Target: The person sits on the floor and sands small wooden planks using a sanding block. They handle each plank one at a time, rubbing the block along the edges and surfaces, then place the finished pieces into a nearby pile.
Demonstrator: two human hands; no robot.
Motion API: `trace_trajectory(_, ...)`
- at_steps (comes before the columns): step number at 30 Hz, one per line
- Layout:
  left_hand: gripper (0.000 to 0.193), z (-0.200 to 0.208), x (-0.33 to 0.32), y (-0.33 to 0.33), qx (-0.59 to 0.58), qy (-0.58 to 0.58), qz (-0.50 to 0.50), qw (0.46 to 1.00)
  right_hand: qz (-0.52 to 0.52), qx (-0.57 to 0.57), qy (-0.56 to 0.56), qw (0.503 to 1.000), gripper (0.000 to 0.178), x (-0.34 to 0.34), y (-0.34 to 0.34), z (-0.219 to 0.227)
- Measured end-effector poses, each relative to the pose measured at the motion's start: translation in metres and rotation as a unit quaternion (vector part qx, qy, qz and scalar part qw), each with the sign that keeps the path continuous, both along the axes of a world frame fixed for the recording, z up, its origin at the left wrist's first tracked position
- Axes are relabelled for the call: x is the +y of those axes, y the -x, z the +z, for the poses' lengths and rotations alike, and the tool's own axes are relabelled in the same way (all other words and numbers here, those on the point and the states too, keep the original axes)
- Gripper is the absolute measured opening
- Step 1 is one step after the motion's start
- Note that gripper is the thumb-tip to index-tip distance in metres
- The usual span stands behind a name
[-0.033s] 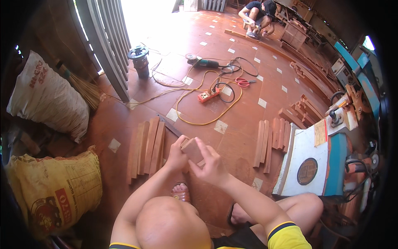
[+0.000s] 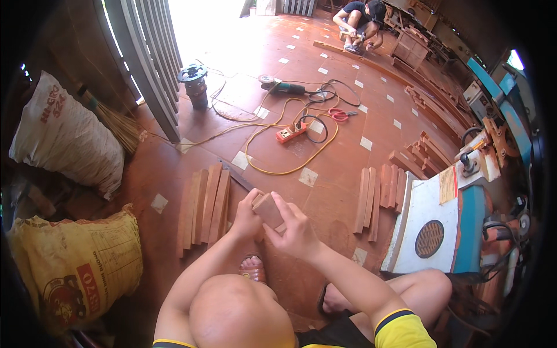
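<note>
A short reddish-brown wooden block (image 2: 268, 211) is up in front of me, its broad flat face toward me. My left hand (image 2: 248, 217) is closed round its left side. At its right side my right hand (image 2: 294, 231) grips it, index finger along the top edge and thumb below. A dark, narrow flat strip (image 2: 237, 176) reaches from behind my left hand toward the far left; its near end is hidden, so I cannot tell if it is held. Several wooden strips (image 2: 203, 206) lie side by side on the floor left of my hands.
More wooden pieces (image 2: 366, 200) lie at the right, beside a white and teal machine (image 2: 426, 226). Ahead are an angle grinder (image 2: 284, 87), red-handled scissors (image 2: 341, 114), an orange power strip (image 2: 291, 133) and looped cables. Sacks (image 2: 81, 267) stand left. A person (image 2: 361, 26) squats far back.
</note>
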State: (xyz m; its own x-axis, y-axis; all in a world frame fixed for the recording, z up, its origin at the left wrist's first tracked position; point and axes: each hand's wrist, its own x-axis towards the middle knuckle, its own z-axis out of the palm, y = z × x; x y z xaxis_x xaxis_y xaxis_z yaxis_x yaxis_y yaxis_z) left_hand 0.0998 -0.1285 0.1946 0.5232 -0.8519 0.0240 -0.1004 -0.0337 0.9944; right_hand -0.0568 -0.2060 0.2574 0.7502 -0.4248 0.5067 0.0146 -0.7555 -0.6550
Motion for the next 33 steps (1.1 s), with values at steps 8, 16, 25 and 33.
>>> trace_trajectory(8, 0.025, 0.001, -0.005, -0.005, -0.012, 0.019, -0.004, 1.000, 0.000, 0.009, -0.007, 1.000, 0.080, -0.006, -0.004, 0.007)
trace_trajectory(16, 0.023, 0.013, -0.009, -0.008, 0.020, -0.008, -0.004, 1.000, 0.002, 0.037, -0.054, 0.998, 0.079, -0.002, -0.007, 0.005)
trace_trajectory(25, 0.025, 0.000, -0.010, -0.007, -0.002, 0.004, 0.012, 1.000, -0.046, -0.004, -0.057, 0.997, 0.079, -0.002, -0.007, -0.002)
trace_trajectory(33, 0.018, 0.000, 0.003, -0.017, -0.083, 0.030, -0.033, 0.996, 0.054, 0.089, -0.031, 0.994, 0.079, -0.020, -0.001, 0.023)
